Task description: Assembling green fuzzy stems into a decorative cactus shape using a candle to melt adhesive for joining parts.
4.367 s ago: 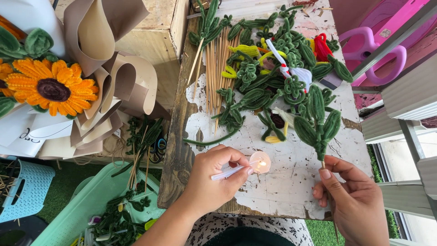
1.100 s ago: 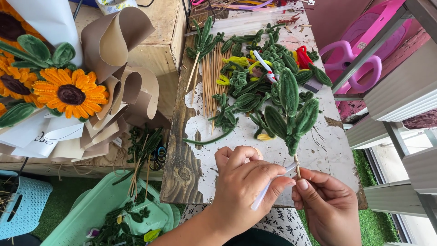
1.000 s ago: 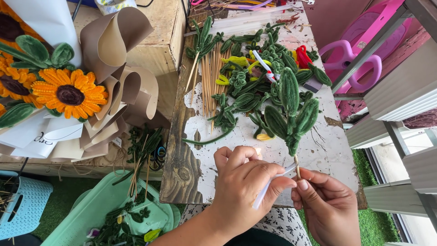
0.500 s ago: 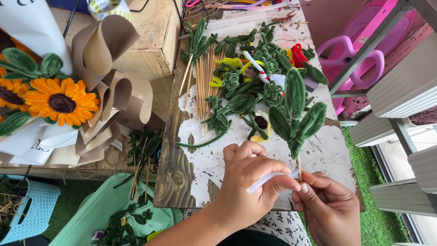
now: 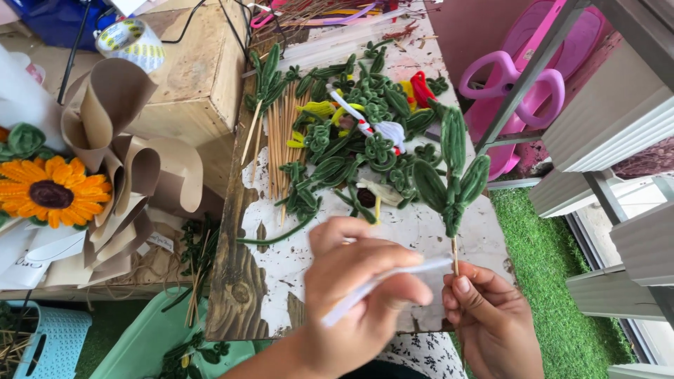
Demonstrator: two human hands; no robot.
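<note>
Green pipe-cleaner leaves (image 5: 449,179) on a thin wooden stick (image 5: 455,254) stand upright above the bench (image 5: 295,260), pinched low by the right hand (image 5: 491,323) so the left hand (image 5: 365,295), closed round a white glue stick (image 5: 382,284), can bring its tip to the stem.

Left hand (image 5: 365,295): blurred; wrist cut off by bottom edge.
White stick (image 5: 382,284): blurred, its lower end indistinct.
Right hand (image 5: 491,323): partly cut off at bottom edge.
Skewer (image 5: 455,254): lower end hidden in right hand's fingers.
Table (image 5: 281,267): near edge hidden behind hands.
</note>
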